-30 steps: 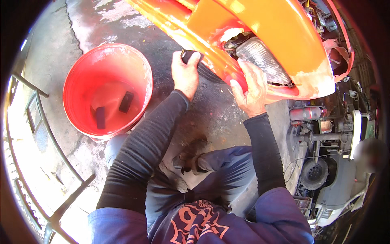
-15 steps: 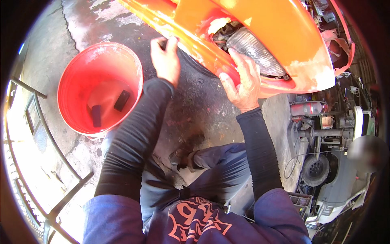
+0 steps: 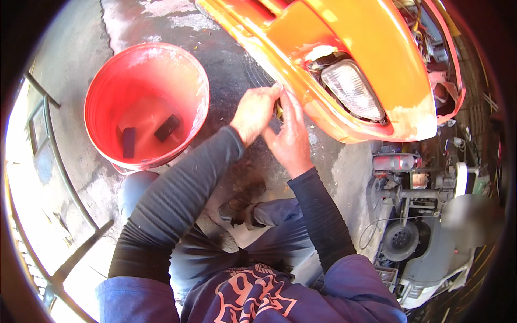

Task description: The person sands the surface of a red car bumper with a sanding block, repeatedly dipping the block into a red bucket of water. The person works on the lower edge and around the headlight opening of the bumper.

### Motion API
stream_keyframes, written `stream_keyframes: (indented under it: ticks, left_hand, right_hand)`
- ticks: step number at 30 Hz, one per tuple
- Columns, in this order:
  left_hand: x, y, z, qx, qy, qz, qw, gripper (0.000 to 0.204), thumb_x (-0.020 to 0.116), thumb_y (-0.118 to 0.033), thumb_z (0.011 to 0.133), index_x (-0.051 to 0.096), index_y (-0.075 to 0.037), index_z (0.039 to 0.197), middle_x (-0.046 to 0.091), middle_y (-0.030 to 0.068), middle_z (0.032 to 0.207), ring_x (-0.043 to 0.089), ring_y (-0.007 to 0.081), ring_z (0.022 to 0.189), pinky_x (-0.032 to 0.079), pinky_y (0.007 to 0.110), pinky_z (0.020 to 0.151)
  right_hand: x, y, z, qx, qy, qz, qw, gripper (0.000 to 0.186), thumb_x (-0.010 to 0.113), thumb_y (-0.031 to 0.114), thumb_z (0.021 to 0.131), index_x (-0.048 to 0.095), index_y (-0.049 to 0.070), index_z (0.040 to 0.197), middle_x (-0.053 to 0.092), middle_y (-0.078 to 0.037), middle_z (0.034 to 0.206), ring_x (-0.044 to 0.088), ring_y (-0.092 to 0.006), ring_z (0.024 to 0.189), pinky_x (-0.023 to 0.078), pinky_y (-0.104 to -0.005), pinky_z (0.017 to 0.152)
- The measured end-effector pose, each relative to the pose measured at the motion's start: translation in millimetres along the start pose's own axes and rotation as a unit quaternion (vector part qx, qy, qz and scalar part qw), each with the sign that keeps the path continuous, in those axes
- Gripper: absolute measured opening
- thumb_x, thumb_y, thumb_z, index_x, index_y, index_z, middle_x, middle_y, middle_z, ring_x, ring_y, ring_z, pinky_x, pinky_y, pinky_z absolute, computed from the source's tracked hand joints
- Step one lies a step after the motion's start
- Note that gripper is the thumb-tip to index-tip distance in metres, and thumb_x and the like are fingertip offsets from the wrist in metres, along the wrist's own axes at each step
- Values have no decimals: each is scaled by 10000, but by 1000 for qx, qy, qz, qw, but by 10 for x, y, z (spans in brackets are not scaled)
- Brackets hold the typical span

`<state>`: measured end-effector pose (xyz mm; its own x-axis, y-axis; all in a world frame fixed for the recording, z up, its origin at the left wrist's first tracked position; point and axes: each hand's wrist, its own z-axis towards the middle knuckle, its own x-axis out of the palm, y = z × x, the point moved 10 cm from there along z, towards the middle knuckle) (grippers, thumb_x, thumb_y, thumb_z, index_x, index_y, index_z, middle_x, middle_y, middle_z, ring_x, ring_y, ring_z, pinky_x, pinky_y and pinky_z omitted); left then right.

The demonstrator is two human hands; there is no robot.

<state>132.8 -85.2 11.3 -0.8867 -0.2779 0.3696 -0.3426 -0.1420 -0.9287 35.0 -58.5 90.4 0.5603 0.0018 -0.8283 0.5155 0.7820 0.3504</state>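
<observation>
Just off the lower edge of the orange car bumper (image 3: 301,89), my two hands have come together. My left hand (image 3: 255,114) is closed, its fingertips pinched against those of my right hand. The fingers of my right hand (image 3: 292,137) point up and press together at the tips, with the thumb by the left hand. A small dark and yellowish bit (image 3: 279,110) shows between the hands, too covered to name. The clear headlight (image 3: 351,89) sits in the bumper beyond my right hand. To the left stands a red bucket (image 3: 94,110) with shallow cloudy liquid inside.
Two dark blocks, one upright (image 3: 128,142) and one slanted (image 3: 167,128), lie in the bucket. A metal frame (image 3: 67,175) runs along the left. At right are a red cylinder (image 3: 393,162), a wheel (image 3: 400,240) and car parts. My shoe (image 3: 237,211) rests on the stained floor.
My right hand has left the bumper beside the headlight and come down left to meet my left hand. The left hand has moved right and down. The view has shifted slightly.
</observation>
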Motion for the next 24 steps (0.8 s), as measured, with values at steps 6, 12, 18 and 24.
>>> stream_keyframes:
  ticks: [6,12,18,24]
  left_hand:
    - [-667,37,687,49,-183,-93,978,434,477,-462,1091,606,-65,969,618,2,732,620,128,641,492,302,614]
    - [-358,306,664,45,-242,-14,969,317,484,-306,1083,567,-1,1065,676,309,1040,640,524,1027,514,529,837]
    - [102,164,98,57,-182,35,981,231,473,-253,1077,562,-40,1078,686,274,972,658,480,974,504,518,854]
    - [314,385,184,41,-108,-132,984,171,555,-204,1064,604,-48,1014,653,69,808,628,145,711,504,317,655]
  right_hand:
    - [-283,-325,238,120,46,-5,992,187,711,161,939,667,-17,905,633,-189,797,605,-349,735,479,-432,693]
    - [-828,-45,371,103,20,29,994,108,751,43,930,647,43,901,499,78,788,425,-31,706,368,-204,634]
    - [-872,111,619,79,32,33,996,220,718,-18,874,509,45,900,463,17,775,425,-54,671,386,-245,593]
    - [-564,569,944,-49,134,-9,990,104,562,-62,923,523,6,991,584,-113,850,592,-210,678,493,-350,647]
